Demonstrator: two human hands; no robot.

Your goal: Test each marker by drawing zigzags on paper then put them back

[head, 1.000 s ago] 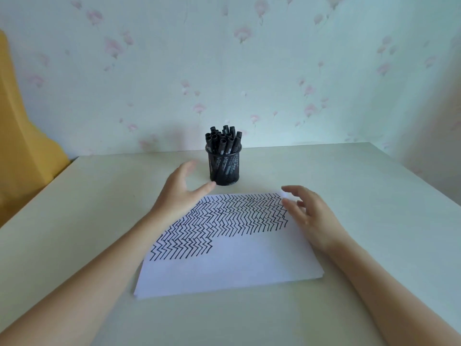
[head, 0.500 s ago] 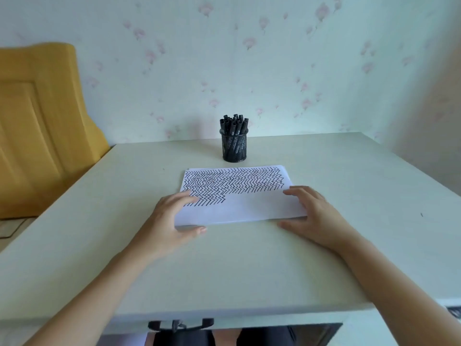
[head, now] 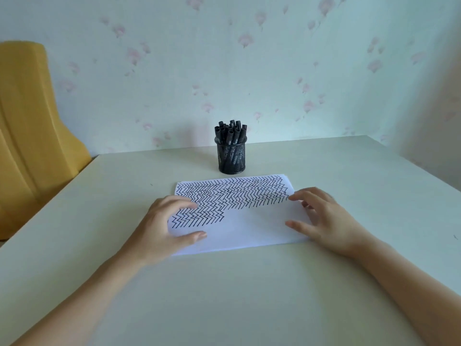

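A white sheet of paper (head: 252, 228) lies on the table, its upper half filled with rows of black zigzags. Behind it stands a black mesh cup (head: 232, 158) holding several black markers (head: 230, 132). My left hand (head: 164, 228) rests on the paper's left edge, fingers spread and lightly bent, thumb on the sheet. Over the paper's right edge is my right hand (head: 321, 221), fingers spread, fingertips touching the sheet. Neither hand holds a marker.
The pale table (head: 224, 295) reaches to a floral-papered wall (head: 249, 71) at the back. A yellow padded piece of furniture (head: 32, 136) stands past the table's left edge.
The view pulled back from the table, then came closer again. Both hands came down from near the cup to the paper's side edges and now lie further onto the sheet.
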